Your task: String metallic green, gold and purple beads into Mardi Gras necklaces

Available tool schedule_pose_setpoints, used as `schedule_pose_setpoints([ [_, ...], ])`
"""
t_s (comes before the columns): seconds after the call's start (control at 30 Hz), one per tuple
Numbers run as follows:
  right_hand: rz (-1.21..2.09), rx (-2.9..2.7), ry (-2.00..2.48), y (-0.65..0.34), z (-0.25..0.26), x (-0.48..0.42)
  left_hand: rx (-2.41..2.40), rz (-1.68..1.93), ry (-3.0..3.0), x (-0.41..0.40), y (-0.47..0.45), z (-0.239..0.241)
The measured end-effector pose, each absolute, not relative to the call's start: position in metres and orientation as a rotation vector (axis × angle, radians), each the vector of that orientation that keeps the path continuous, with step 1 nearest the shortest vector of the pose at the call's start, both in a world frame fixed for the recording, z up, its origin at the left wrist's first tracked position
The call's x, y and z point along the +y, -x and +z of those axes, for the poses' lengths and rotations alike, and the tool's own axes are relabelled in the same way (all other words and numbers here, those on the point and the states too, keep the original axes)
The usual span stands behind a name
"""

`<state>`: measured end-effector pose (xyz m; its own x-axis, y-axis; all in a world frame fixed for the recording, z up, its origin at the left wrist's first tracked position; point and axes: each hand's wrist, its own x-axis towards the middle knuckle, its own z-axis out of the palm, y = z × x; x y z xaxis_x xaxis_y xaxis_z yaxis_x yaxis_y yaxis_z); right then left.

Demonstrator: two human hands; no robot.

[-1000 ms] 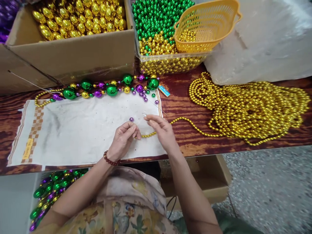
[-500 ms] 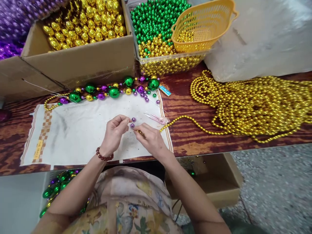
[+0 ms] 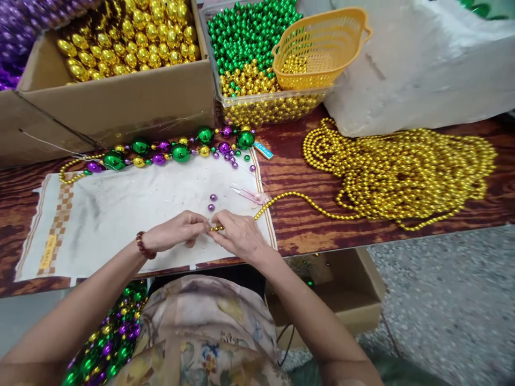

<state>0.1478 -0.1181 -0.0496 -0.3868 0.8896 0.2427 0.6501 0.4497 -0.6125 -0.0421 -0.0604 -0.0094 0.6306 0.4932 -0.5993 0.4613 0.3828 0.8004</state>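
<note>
My right hand (image 3: pixel 239 233) is closed round a gold bead string (image 3: pixel 311 201), whose short end pokes out from its fingers over the white towel (image 3: pixel 120 214). At the tip of that end, my left hand (image 3: pixel 181 229) pinches with thumb and forefinger; exactly what its fingertips grip is partly hidden. Two loose purple beads (image 3: pixel 212 202) lie on the towel just beyond my hands. Pink-handled thread snips (image 3: pixel 251 195) rest to their right. Farther back stretches a beaded necklace (image 3: pixel 181 153) of green, purple and gold beads, with several small loose beads (image 3: pixel 231 158) near its right end.
A big heap of gold bead strings (image 3: pixel 402 174) covers the table's right side. Behind stand a cardboard box (image 3: pixel 120 110) of gold beads, a clear bin (image 3: pixel 273 99) of green and gold beads, and a yellow basket (image 3: pixel 322 48). An open carton (image 3: pixel 341 300) sits below the table edge.
Both hands have moved down toward the table's front edge, away from the two purple beads, which stay on the towel. My left hand has come to the end of the gold string.
</note>
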Motion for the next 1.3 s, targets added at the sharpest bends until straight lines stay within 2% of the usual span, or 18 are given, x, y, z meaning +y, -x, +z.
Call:
schedule_pose_setpoints([
  [0.27,0.638,-2.557,1.246,-0.175,-0.037,-0.118,0.981,-0.109,-1.049,-0.075,0.053,-0.006],
  [0.4,0.438,-2.68,1.491,-0.214,-0.044,-0.125,1.004,-0.086,-1.126,-0.082,0.07,0.0],
  [0.67,0.0,-2.497,1.798,-0.289,-0.061,-0.138,0.849,-0.026,-1.485,-0.09,0.075,-0.004],
  [0.73,0.068,-2.426,1.808,-0.296,-0.058,-0.142,0.862,-0.028,-1.434,-0.089,0.081,-0.005],
  [0.9,0.571,-2.3,1.707,-0.281,-0.034,-0.159,1.065,0.036,-1.234,-0.083,0.126,0.006],
  [1.1,0.447,-2.355,1.466,-0.242,0.016,-0.167,1.223,0.185,-1.218,-0.086,0.18,0.033],
  [1.3,0.49,-2.302,1.359,-0.204,0.055,-0.169,1.489,0.349,-1.131,-0.086,0.21,0.047],
])
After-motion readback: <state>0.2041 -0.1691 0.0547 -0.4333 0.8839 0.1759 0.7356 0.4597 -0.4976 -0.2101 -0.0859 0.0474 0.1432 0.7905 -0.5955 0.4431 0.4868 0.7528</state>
